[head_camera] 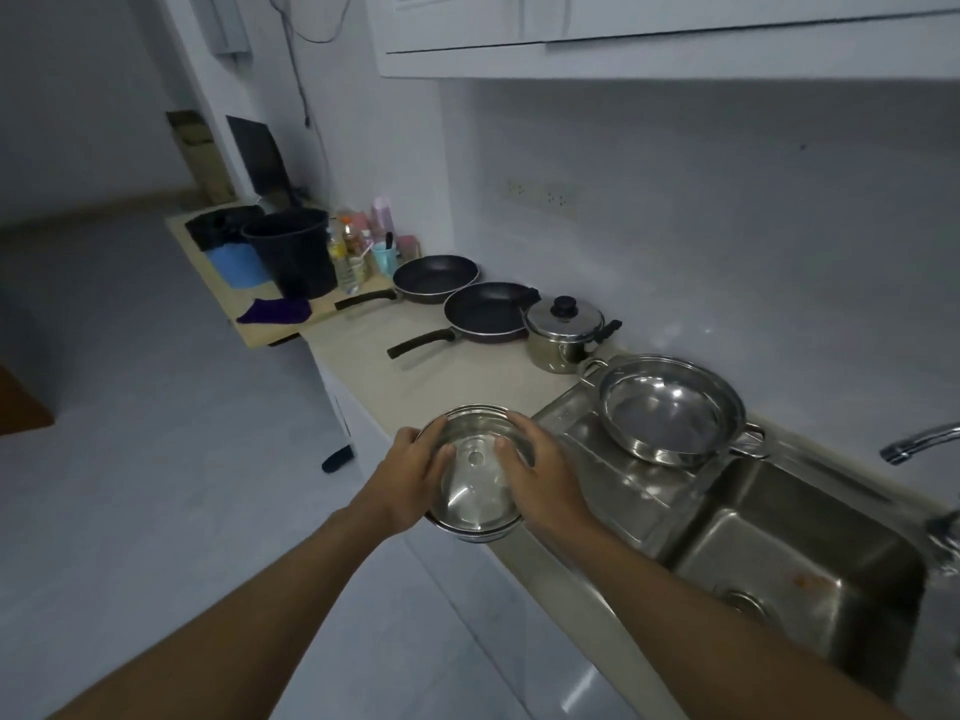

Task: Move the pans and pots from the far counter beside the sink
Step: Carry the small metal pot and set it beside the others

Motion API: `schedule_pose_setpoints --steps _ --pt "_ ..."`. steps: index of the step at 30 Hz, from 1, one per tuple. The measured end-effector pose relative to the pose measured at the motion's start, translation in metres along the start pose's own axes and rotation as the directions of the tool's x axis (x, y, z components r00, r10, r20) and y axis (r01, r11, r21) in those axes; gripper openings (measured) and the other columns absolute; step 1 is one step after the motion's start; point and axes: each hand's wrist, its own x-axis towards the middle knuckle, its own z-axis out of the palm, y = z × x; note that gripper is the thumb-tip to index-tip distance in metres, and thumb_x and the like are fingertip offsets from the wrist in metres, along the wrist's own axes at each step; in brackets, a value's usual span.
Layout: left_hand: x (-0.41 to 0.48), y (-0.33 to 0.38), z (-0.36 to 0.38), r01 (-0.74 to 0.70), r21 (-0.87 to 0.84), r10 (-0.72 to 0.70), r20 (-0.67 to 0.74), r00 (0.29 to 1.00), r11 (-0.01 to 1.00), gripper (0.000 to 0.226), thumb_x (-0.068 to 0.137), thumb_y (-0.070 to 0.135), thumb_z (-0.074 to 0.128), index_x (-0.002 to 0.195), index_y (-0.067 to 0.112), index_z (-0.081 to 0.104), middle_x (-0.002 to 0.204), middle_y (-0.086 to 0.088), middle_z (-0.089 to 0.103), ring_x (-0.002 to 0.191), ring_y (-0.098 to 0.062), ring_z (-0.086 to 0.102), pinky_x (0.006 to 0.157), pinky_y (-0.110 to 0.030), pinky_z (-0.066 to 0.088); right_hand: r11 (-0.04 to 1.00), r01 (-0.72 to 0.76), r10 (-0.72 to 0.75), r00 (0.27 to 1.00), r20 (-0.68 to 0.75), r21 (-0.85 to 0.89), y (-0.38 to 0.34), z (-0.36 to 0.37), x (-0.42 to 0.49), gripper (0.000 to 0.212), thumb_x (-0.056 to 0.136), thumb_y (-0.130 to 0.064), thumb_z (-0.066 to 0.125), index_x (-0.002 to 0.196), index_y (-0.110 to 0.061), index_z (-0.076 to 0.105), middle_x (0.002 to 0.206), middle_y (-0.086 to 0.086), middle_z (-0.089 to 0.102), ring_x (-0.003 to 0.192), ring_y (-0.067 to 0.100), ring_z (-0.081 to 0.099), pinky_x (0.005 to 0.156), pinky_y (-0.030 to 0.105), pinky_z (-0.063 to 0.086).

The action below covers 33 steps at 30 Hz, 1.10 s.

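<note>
Steel and glossy, the small pot (475, 472) is held between both hands at the front edge of the worktop (405, 376), just left of the sink (789, 569), with its near side out past that edge. The left hand (415, 472) is curled round its left rim and the right hand (543, 478) is clamped on the right rim, thumbs lying over the top. That domed top looks like a loose lid, though the glare makes this unsure. To do this step well, I would keep the pot level so nothing slides, bring it fully onto the worktop near the wide two-handled pan (670, 407) on the drainer, and release only once the base sits flat. A lidded pot (563, 330), the nearer frying pan (485, 311) and the farther frying pan (435, 275) wait further along
</note>
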Motion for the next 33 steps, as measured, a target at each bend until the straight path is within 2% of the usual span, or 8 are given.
schedule_pose_setpoints --steps 7,12,18,24,29,31,33 --pt "0.091 -0.053 -0.03 -0.112 -0.019 0.113 0.105 0.988 0.994 0.041 0.103 0.043 0.034 0.144 0.039 0.036 0.124 -0.006 0.046 0.108 -0.014 0.05 0.099 -0.028 0.04 0.998 -0.06 0.062 0.99 -0.13 0.018 -0.005 0.04 0.059 0.046 0.09 -0.048 0.055 0.135 -0.037 0.052 0.128 -0.015 0.061 0.117 0.009 0.059 0.101 0.044 0.049" --pt "0.16 -0.083 -0.026 -0.187 0.007 0.183 0.17 0.968 0.982 0.041 0.103 0.042 0.035 0.143 0.038 0.037 0.123 -0.008 0.049 0.108 -0.015 0.049 0.098 -0.029 0.041 0.997 -0.077 0.077 0.977 -0.199 0.005 0.012 0.053 0.108 0.045 0.091 -0.048 0.055 0.135 -0.037 0.053 0.127 -0.015 0.062 0.119 0.003 0.056 0.103 0.039 0.047" --pt "0.244 -0.109 -0.011 -0.212 -0.003 0.206 0.238 0.949 0.977 0.042 0.103 0.044 0.035 0.145 0.04 0.036 0.12 -0.007 0.049 0.107 -0.015 0.05 0.101 -0.033 0.044 0.994 -0.113 0.107 0.963 -0.246 -0.007 0.051 0.062 0.18 0.045 0.092 -0.05 0.055 0.136 -0.04 0.05 0.126 -0.015 0.062 0.118 0.001 0.057 0.102 0.038 0.049" --pt "0.314 -0.131 -0.002 -0.233 -0.014 0.227 0.291 0.929 0.972 0.043 0.103 0.041 0.036 0.146 0.037 0.036 0.119 -0.008 0.049 0.106 -0.015 0.05 0.099 -0.028 0.039 0.989 -0.147 0.139 0.95 -0.28 -0.007 0.071 0.07 0.236 0.043 0.093 -0.047 0.054 0.135 -0.041 0.048 0.127 -0.011 0.061 0.118 0.004 0.057 0.103 0.037 0.047" --pt "0.358 -0.152 0.007 -0.269 -0.02 0.256 0.373 0.892 0.963 0.042 0.102 0.039 0.038 0.144 0.037 0.039 0.116 -0.008 0.051 0.101 -0.011 0.049 0.094 -0.024 0.036 0.98 -0.198 0.185 0.934 -0.306 -0.011 0.084 0.076 0.265 0.041 0.096 -0.034 0.057 0.137 -0.03 0.053 0.131 -0.005 0.059 0.12 0.005 0.055 0.105 0.026 0.043" --pt "0.377 -0.16 0.011 -0.295 -0.037 0.285 0.394 0.874 0.955 0.039 0.102 0.036 0.04 0.141 0.036 0.045 0.109 -0.01 0.053 0.095 -0.012 0.052 0.092 -0.027 0.04 0.977 -0.214 0.2 0.924 -0.327 -0.008 0.091 0.082 0.278 0.039 0.097 -0.029 0.057 0.136 -0.028 0.055 0.13 -0.006 0.06 0.119 0.003 0.055 0.102 0.016 0.042" --pt "0.395 -0.169 0.015 -0.314 -0.06 0.31 0.408 0.859 0.947 0.036 0.101 0.034 0.042 0.137 0.035 0.049 0.103 -0.01 0.051 0.088 -0.009 0.053 0.091 -0.029 0.045 0.973 -0.231 0.214 0.913 -0.346 -0.007 0.097 0.09 0.291 0.038 0.098 -0.026 0.056 0.136 -0.022 0.055 0.131 -0.002 0.06 0.12 0.007 0.056 0.102 0.015 0.042"
